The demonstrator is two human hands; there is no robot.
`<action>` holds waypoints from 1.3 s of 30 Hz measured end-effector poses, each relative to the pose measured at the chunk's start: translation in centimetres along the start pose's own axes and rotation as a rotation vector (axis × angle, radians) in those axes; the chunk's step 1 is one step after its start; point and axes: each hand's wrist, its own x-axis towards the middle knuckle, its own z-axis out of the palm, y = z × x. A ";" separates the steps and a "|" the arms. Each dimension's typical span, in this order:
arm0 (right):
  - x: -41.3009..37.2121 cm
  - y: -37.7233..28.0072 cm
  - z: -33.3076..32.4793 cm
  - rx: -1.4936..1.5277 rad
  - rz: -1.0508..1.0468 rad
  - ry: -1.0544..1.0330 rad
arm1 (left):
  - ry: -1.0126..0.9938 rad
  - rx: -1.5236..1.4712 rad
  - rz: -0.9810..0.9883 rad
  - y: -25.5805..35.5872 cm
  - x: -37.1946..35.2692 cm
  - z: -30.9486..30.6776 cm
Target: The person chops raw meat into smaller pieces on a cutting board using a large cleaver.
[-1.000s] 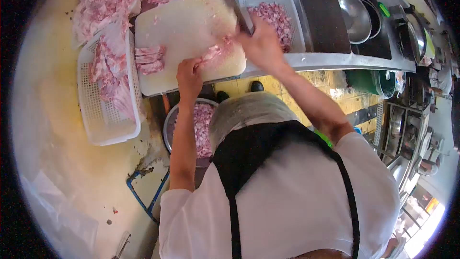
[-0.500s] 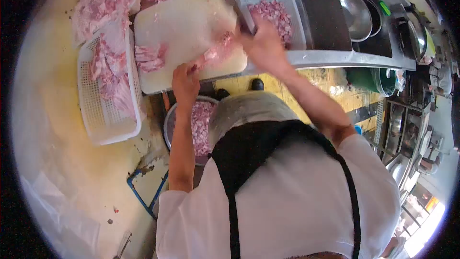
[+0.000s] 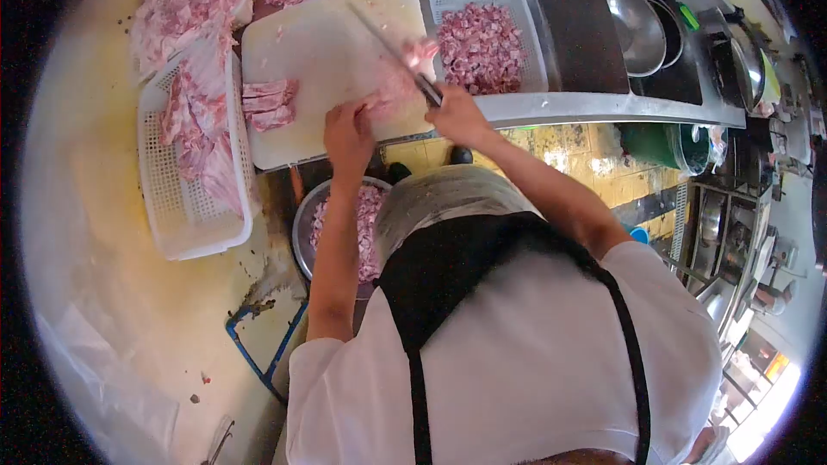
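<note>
My right hand [image 3: 461,114] is closed around the dark handle of a knife [image 3: 385,45], probably a cleaver, its blade seen nearly edge-on over the white cutting board [image 3: 319,30]. Under and beside the blade lies a strip of raw meat [image 3: 392,96], somewhat blurred. At its near end, my left hand [image 3: 349,138] has its fingers bent onto the meat. Right of the blade are cut pieces [image 3: 420,52] at the board's edge. Several ribs or strips of meat [image 3: 270,104] rest side by side on the board's left part.
A white basket [image 3: 536,52] of diced meat stands right of the board. Another basket [image 3: 153,172] at left holds large slabs [image 3: 202,129]. More meat [image 3: 194,0] is piled behind. Below the board sits a metal bowl [image 3: 301,245] with diced meat. Steel bowls [image 3: 633,26] are at right.
The knife has come down from its raised position, and my right hand has moved lower and slightly left. My left hand has shifted slightly right. Cut pieces now show beside the blade.
</note>
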 end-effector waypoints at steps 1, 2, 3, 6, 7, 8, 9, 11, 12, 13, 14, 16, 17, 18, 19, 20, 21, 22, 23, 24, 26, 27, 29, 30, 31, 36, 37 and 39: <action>0.0 -1.4 -0.9 0.004 -0.089 0.108 | -0.003 0.004 -0.001 -0.1 0.2 0.5; -0.1 -3.5 -2.5 0.004 -0.178 0.217 | 0.001 0.002 0.015 0.1 0.5 1.0; -0.6 -6.7 -4.4 0.092 -0.235 0.280 | 0.008 -0.002 0.028 0.3 0.6 1.4; -3.0 -15.8 -10.1 0.386 -0.439 0.474 | -0.070 -0.119 -0.133 1.3 0.7 0.3; -3.7 -16.2 -10.1 0.389 -0.431 0.467 | -0.076 -0.117 -0.141 1.2 0.4 0.3; -4.3 -16.5 -10.1 0.512 -0.438 0.456 | -0.066 -0.114 -0.098 1.1 0.3 0.3; -4.5 -16.7 -10.1 0.635 -0.445 0.448 | -0.056 -0.113 -0.052 0.9 0.3 0.3; -2.6 -7.8 -0.2 0.241 -0.483 0.600 | -0.048 -0.077 -0.053 0.5 0.3 0.4; -1.1 0.3 4.4 -0.015 0.047 -0.104 | -0.045 -0.045 -0.061 0.6 0.2 0.7; -1.5 1.7 5.4 0.021 0.052 -0.171 | -0.055 -0.047 -0.067 0.9 -0.3 0.5; -1.8 1.5 5.2 0.047 0.008 -0.166 | -0.092 -0.044 -0.062 0.8 0.0 0.2; -2.5 1.4 3.6 0.067 -0.024 -0.152 | -0.134 -0.055 -0.053 1.3 -0.1 0.3; -1.8 0.5 2.0 0.123 0.135 -0.255 | -0.104 -0.044 -0.035 1.1 0.1 0.6; -1.0 -0.2 0.6 0.182 0.291 -0.358 | -0.072 -0.028 -0.015 1.0 0.6 0.8; -1.2 0.0 -0.1 0.239 0.243 -0.299 | -0.079 -0.026 -0.011 0.8 0.7 0.8; -0.9 1.2 0.9 0.242 0.248 -0.304 | -0.093 -0.012 -0.018 0.9 0.7 0.9; -0.4 3.1 2.6 0.111 0.014 -0.136 | -0.102 0.001 -0.026 1.0 0.8 1.2; -0.4 4.0 3.9 -0.018 -0.215 0.034 | -0.106 -0.001 -0.030 1.3 0.6 1.4; -1.1 2.8 4.3 -0.011 -0.169 0.055 | -0.092 0.014 -0.064 1.4 0.7 1.6; -0.8 2.8 4.1 -0.014 -0.173 0.055 | -0.075 0.030 -0.098 1.6 0.9 1.8; -0.4 2.5 4.1 0.082 -0.172 0.012 | -0.079 0.007 -0.087 1.8 0.6 1.6; -0.7 0.5 2.4 0.174 0.068 -0.178 | -0.083 -0.016 -0.073 1.7 0.5 1.6; -2.5 -0.1 0.3 0.214 0.120 -0.300 | -0.040 0.006 -0.087 1.8 0.0 1.9; -2.8 -0.1 -0.5 0.247 0.176 -0.411 | 0.001 0.015 -0.096 1.5 0.3 2.1; -2.6 1.7 0.3 0.228 0.174 -0.415 | 0.011 0.016 -0.090 1.2 0.6 2.2; 1.5 1.2 -0.5 0.237 0.138 -0.395 | -0.110 0.007 -0.092 1.8 0.7 1.8; 2.0 2.0 -2.0 0.212 0.114 -0.384 | -0.119 0.004 -0.075 1.4 0.9 1.9; 2.3 3.3 -2.9 0.132 0.083 -0.359 | -0.122 0.058 -0.042 1.0 0.9 2.8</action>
